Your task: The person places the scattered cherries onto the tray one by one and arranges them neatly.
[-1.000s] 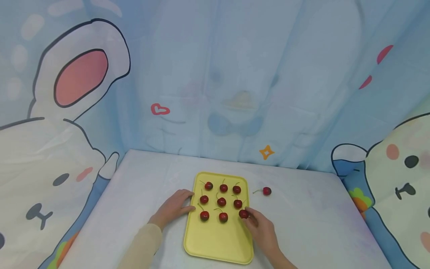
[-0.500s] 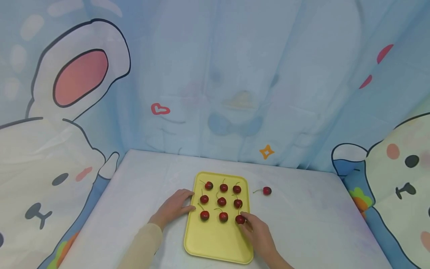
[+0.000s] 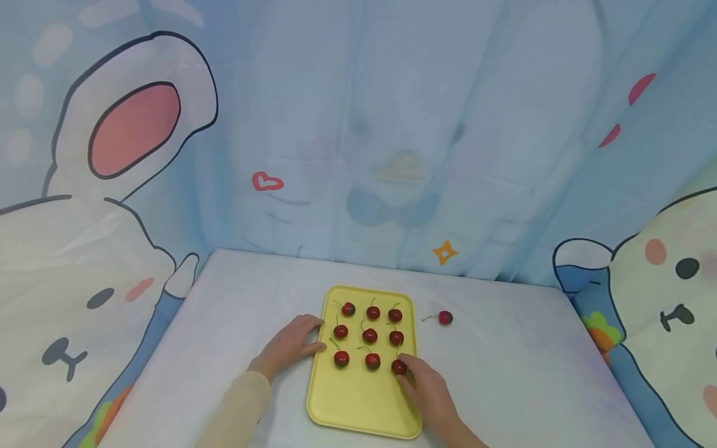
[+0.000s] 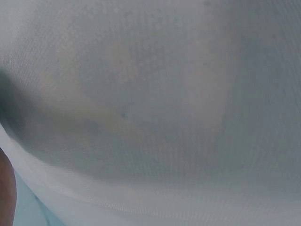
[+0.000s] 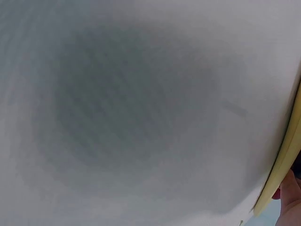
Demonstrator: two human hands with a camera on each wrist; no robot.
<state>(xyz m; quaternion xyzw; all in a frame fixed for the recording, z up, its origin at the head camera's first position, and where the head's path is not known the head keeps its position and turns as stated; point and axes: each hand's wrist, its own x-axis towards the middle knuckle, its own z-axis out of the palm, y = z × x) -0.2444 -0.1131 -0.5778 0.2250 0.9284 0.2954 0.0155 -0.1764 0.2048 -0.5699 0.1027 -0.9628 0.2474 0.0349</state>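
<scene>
A yellow tray point(image 3: 364, 401) holds several dark red cherries with thin green stems, set in rows of three. My right hand point(image 3: 428, 389) reaches over the tray's right rim, thumb and fingertips pinching a cherry point(image 3: 399, 367) at the right end of the nearest row. Beside it in that row sit a middle cherry point(image 3: 372, 361) and a left cherry point(image 3: 341, 358). My left hand point(image 3: 287, 344) rests at the tray's left rim, thumb and fingers spread apart and touching it. In the right wrist view, the tray's edge point(image 5: 288, 150) and part of my right hand point(image 5: 289, 202) show at the right.
One more cherry point(image 3: 445, 318) lies on the white tabletop point(image 3: 504, 373), right of the tray, its stem pointing left. A blue cartoon-print curtain point(image 3: 414, 124) stands behind the table and along its sides. The left wrist view shows mostly blurred white cloth.
My right hand has moved the pinched cherry toward me and slightly left, from beside the middle row's right cherry into the nearest row. My left hand and the tray have stayed put.
</scene>
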